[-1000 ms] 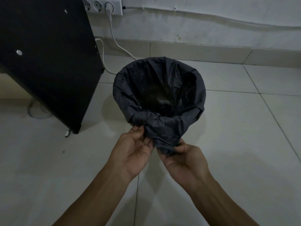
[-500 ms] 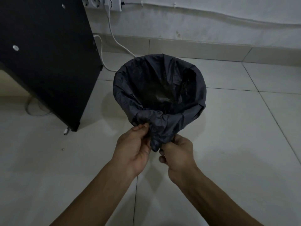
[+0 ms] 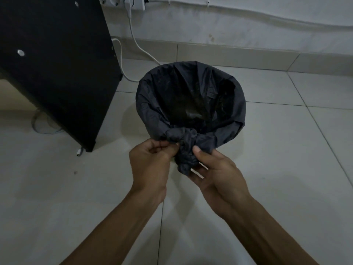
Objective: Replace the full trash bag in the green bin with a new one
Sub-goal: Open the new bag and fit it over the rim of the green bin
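head view looks down at a black trash bag standing open-mouthed on the pale tiled floor, its film folded out over a rim; the green bin itself cannot be seen under the plastic. at the near edge the slack is gathered into a twisted bunch. the left hand pinches the left side of that bunch between thumb and curled fingers; the right hand cups it from below and the right, thumb pressed on top, fingers half curled round the tail.

the film looks thin, soft and crinkly, likely slippery when pulled, and it would probably tear if yanked against the rim. the bag seems light here: its inside shows dark, with little visible in it, though the bottom is too dim to read. the twisted bunch is the sensible place to take hold, since a single layer would stretch.

counted: one bag, two hands, one dark cabinet panel to the left, one white cable running from one wall socket strip.
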